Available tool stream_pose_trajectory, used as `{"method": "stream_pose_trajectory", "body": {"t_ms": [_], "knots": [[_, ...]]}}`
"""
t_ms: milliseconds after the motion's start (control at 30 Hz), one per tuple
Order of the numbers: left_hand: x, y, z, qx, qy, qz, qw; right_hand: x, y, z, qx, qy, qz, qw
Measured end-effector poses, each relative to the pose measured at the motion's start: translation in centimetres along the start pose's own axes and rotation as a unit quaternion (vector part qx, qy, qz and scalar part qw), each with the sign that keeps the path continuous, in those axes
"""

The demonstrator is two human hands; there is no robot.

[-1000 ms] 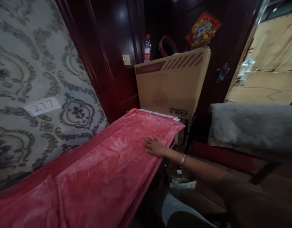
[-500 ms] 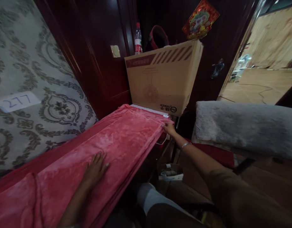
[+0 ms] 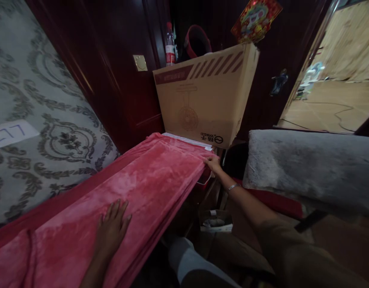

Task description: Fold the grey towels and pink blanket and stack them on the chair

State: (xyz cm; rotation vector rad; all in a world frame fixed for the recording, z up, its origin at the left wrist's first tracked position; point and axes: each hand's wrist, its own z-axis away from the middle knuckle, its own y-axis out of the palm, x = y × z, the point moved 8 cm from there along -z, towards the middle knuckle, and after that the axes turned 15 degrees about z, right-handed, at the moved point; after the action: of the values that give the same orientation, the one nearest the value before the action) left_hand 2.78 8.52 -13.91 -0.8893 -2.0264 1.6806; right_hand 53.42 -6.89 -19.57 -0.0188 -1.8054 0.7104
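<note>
A folded pink plush blanket (image 3: 148,172) lies in a long strip across the surface before me, its layers stacked along the right edge. My left hand (image 3: 112,224) rests flat on top of it, fingers spread. At the far right corner, my right hand (image 3: 212,163) pinches the blanket's edge between thumb and fingers. A white striped cloth edge (image 3: 187,141) shows beyond the blanket's far end. The underside of the blanket is hidden.
Behind the blanket stands a large cardboard box (image 3: 202,100), with a plastic bottle (image 3: 170,46) near its top left. A grey plush cushion (image 3: 310,164) lies at the right. Below sits a small open box (image 3: 216,222). Patterned wallpaper (image 3: 64,140) borders the left side.
The view has shifted slightly to the right. My left hand remains flat on the blanket and my right hand keeps its pinch on the corner.
</note>
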Motion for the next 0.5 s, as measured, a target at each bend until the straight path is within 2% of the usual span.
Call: {"method": "stream_pose_trajectory", "body": {"t_ms": [200, 333, 500], "knots": [[0.2, 0.2, 0.1, -0.014, 0.009, -0.012, 1.0, 0.6, 0.2, -0.3, 0.024, -0.019, -0.016, 0.999], [0.2, 0.1, 0.3, -0.013, 0.007, -0.01, 1.0, 1.3, 0.3, -0.3, 0.045, -0.006, -0.04, 0.998], [0.0, -0.1, 0.4, 0.005, -0.012, -0.005, 1.0, 2.5, 0.1, 0.1, 0.027, 0.013, -0.1, 0.995]]}}
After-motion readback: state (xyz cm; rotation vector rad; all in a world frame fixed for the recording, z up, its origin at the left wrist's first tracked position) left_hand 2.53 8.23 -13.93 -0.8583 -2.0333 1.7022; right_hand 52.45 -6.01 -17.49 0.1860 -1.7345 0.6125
